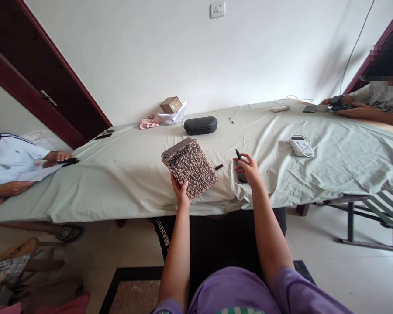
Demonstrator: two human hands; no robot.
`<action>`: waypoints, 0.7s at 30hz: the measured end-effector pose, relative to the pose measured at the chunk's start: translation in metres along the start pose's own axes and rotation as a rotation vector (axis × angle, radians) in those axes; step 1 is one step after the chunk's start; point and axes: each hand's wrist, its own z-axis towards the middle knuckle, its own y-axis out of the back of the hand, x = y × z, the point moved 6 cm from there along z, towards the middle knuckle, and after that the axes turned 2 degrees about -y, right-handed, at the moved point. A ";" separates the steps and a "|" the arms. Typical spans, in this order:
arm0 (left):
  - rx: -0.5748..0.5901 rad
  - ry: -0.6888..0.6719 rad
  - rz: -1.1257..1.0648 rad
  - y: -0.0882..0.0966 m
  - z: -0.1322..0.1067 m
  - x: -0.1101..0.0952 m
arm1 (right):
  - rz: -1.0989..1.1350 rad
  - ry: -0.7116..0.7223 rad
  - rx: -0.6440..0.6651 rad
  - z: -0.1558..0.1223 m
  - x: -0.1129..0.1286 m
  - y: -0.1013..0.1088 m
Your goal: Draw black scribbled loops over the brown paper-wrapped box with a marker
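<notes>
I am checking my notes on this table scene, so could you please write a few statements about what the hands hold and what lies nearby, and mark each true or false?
1. The left hand holds a scribbled-on cardboard box by its near corner. True.
2. The right hand is empty. False: its fingers hold a black pen.
3. The pen cap lies on the sheet between the two hands. True.
4. The black case lies on the floor. False: it lies on the table, beyond the box.
5. A phone lies under the right hand. True.
</notes>
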 end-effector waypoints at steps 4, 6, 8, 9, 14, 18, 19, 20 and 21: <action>0.052 -0.012 0.036 0.009 0.005 0.005 | -0.582 0.159 -0.054 0.005 -0.011 -0.011; 0.082 -0.011 0.045 0.009 0.006 0.008 | -0.819 0.157 -0.098 0.007 -0.016 -0.012; 0.117 -0.014 0.063 0.007 0.005 0.009 | -0.977 0.107 -0.141 0.006 -0.020 -0.012; 0.134 -0.014 0.074 0.005 0.005 0.009 | -1.040 0.082 -0.157 0.006 -0.022 -0.011; 0.128 0.005 0.073 0.004 0.004 0.008 | -1.252 0.013 -0.175 0.003 -0.028 -0.015; 0.112 0.034 0.063 0.007 0.005 0.012 | -1.311 0.008 -0.164 0.003 -0.028 -0.021; 0.118 0.033 0.067 0.007 0.006 0.013 | -1.323 0.010 -0.156 0.003 -0.027 -0.023; 0.126 0.028 0.072 0.007 0.006 0.014 | -1.333 0.012 -0.146 0.002 -0.027 -0.025; 0.133 0.020 0.073 0.007 0.006 0.014 | -1.341 0.015 -0.139 0.001 -0.027 -0.027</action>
